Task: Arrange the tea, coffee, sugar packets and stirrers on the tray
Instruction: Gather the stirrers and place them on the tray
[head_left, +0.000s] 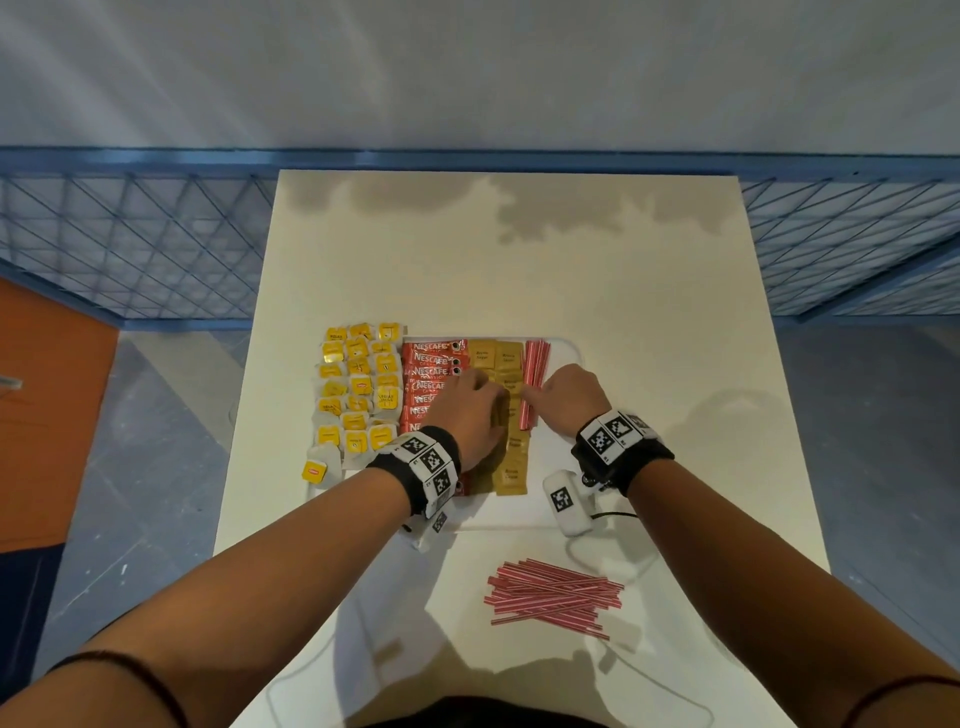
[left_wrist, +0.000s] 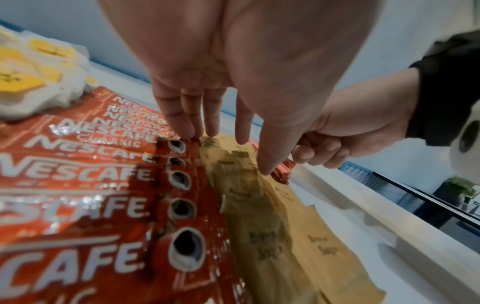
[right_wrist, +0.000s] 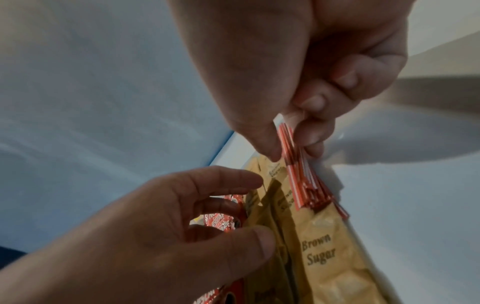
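Note:
A white tray (head_left: 563, 349) on the table holds yellow tea bags (head_left: 358, 389) at its left, then red coffee sachets (head_left: 431, 364), brown sugar packets (head_left: 501, 358) and a row of red-and-white stirrers (head_left: 535, 364). My left hand (head_left: 470, 405) lies over the coffee and sugar rows. Its straight fingers (left_wrist: 207, 127) touch the seam between the coffee sachets (left_wrist: 91, 185) and the sugar packets (left_wrist: 272, 236). My right hand (head_left: 569, 395) pinches the stirrers (right_wrist: 298, 181) between thumb and fingers beside the sugar packets (right_wrist: 324, 257).
A loose pile of stirrers (head_left: 553, 597) lies on the white table (head_left: 649, 312) in front of the tray. One tea bag (head_left: 317, 470) sits at the tray's front left corner. A blue wire fence (head_left: 130, 244) runs behind the table.

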